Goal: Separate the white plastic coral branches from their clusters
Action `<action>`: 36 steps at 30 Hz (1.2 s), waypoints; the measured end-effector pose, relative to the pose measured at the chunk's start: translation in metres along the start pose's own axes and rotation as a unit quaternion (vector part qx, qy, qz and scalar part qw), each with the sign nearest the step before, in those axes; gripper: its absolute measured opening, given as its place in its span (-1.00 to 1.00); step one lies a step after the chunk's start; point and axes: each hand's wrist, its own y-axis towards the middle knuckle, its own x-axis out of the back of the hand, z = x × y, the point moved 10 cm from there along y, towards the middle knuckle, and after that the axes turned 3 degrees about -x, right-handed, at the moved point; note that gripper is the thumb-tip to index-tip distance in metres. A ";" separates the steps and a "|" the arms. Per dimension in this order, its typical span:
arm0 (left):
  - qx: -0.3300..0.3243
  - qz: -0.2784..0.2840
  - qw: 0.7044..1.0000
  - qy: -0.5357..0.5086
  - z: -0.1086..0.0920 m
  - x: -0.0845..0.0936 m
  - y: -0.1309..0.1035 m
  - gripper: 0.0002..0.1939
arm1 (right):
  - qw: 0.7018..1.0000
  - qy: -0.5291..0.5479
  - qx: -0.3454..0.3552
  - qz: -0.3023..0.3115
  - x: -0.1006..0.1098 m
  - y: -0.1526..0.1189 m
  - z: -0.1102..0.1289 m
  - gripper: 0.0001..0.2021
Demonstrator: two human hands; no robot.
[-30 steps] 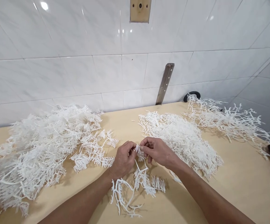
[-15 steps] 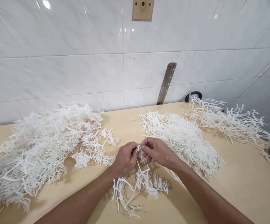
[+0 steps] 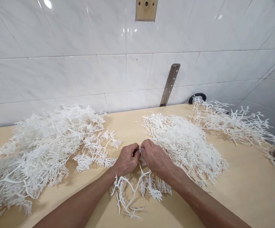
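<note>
At the middle of the table, my left hand (image 3: 128, 159) is closed on a white branched plastic sprue (image 3: 134, 191). Its curved bare stems and a few clusters of thin prongs hang down below my fingers, onto or just over the tabletop. My right hand (image 3: 155, 156) is pinched against the left one, gripping the short thin prongs at the upper end of the same sprue. Both sets of fingertips nearly touch, so most of the gripped part is hidden. Close to my right hand lies a pile of loose thin white sticks (image 3: 187, 142).
A large heap of prong-covered white sprues (image 3: 44, 148) spreads over the left of the table (image 3: 241, 183). Bare branched stems (image 3: 237, 123) lie at the back right, near a black curved handle (image 3: 197, 97). A metal strip (image 3: 170, 85) leans on the tiled wall (image 3: 80, 76).
My right hand has closed in toward the left, its fingers now folded over the prongs. The hanging sprue has shifted slightly left and up.
</note>
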 end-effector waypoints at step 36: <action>-0.154 -0.032 0.980 0.118 -0.025 0.001 -0.009 -0.86 | 0.973 0.224 -0.060 -0.007 0.020 -0.002 -0.018 -0.91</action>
